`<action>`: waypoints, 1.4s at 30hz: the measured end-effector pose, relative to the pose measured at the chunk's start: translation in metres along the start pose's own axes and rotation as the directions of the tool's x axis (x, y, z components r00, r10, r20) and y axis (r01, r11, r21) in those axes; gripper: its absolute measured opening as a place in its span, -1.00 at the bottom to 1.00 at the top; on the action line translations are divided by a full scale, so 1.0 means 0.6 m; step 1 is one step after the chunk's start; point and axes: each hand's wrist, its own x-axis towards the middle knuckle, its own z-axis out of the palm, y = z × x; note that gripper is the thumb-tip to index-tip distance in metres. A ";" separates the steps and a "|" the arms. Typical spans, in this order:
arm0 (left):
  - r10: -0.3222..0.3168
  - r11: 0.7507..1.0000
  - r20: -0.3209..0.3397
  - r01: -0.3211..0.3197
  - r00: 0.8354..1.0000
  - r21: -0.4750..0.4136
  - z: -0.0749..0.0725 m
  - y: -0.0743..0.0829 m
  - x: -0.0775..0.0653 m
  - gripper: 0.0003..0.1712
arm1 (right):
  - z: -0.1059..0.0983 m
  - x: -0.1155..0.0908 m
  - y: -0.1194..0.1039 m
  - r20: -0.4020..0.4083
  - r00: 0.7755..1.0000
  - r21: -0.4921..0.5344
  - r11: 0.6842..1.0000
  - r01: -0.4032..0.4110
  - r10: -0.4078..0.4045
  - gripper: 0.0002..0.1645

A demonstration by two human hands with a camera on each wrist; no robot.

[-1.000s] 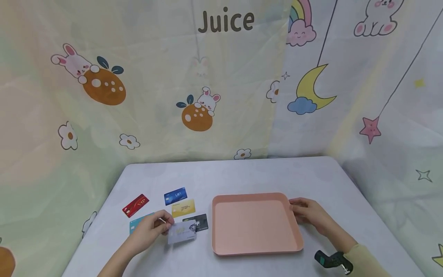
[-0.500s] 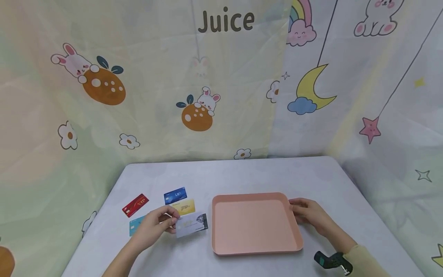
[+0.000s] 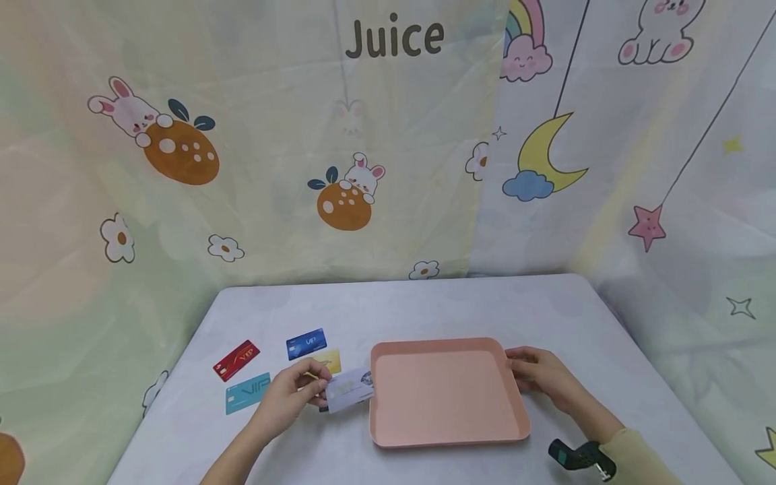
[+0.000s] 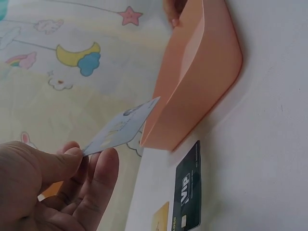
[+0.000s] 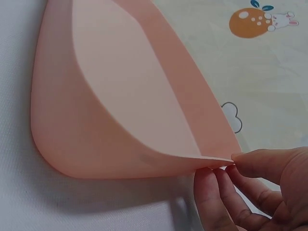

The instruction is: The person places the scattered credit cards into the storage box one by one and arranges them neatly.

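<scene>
My left hand (image 3: pixel 289 399) pinches a silver-white VIP card (image 3: pixel 349 389) by its near end, between thumb and fingers. The card is held above the table, and its far end overlaps the left rim of a pink tray (image 3: pixel 448 397) in the head view. Beneath it lies a black VIP card (image 4: pixel 187 187), mostly covered in the head view but plain in the left wrist view. At the tray's right side my right hand (image 3: pixel 542 377) grips the rim, thumb on top and fingers (image 5: pixel 209 199) below, as the right wrist view shows. Nothing lies inside the tray.
Left of the tray, several cards lie on the white table (image 3: pixel 412 310): red (image 3: pixel 236 360), light blue (image 3: pixel 247 393), dark blue (image 3: pixel 306 344) and yellow (image 3: pixel 329 360), the last partly behind my left hand. A black device (image 3: pixel 582 457) sits at my right wrist.
My left hand has carried the silver-white card rightward to the tray's left edge, uncovering the light blue card and covering most of the black one. My right hand stays on the rim.
</scene>
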 end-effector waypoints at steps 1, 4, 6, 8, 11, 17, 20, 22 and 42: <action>0.003 1.000 0.001 -0.003 1.000 -0.005 0.003 0.000 0.001 -0.94 | 0.000 -0.001 0.000 0.000 1.000 0.003 1.000 0.000 0.000 -0.34; 0.017 1.000 0.010 -0.016 1.000 -0.021 0.010 0.001 0.005 -0.93 | 0.001 -0.002 -0.001 0.001 1.000 0.009 1.000 -0.001 0.001 -0.35; 0.026 0.999 0.022 -0.026 0.999 -0.032 0.014 0.002 0.007 -0.93 | 0.001 -0.002 -0.001 0.002 1.000 0.011 1.000 -0.006 0.006 -0.35; 0.036 0.999 0.033 -0.035 0.999 -0.036 0.018 0.005 0.009 -0.93 | 0.001 -0.002 -0.002 0.004 1.000 0.011 1.000 -0.008 0.008 -0.35; 0.055 0.998 0.055 -0.053 0.997 -0.038 0.025 0.009 0.014 -0.93 | -0.001 -0.002 -0.001 0.009 1.000 0.018 1.000 -0.007 0.007 -0.35; 0.108 0.994 0.093 -0.105 0.990 -0.036 0.044 0.018 0.021 -0.92 | -0.002 -0.005 0.001 -0.002 1.000 0.016 1.000 -0.002 0.002 -0.36; 0.115 0.993 0.109 -0.112 0.987 -0.036 0.053 0.022 0.023 -0.91 | -0.001 -0.005 0.002 -0.011 1.000 -0.001 1.000 0.005 -0.005 -0.35; 0.117 0.993 0.117 -0.113 0.986 -0.035 0.057 0.025 0.024 -0.91 | 0.000 -0.004 0.002 -0.014 1.000 -0.006 1.000 0.008 -0.008 -0.35; 0.128 0.989 0.184 -0.111 0.975 -0.102 0.098 0.033 0.035 -0.90 | 0.008 -0.005 0.002 -0.028 1.000 -0.008 1.000 0.003 -0.003 -0.37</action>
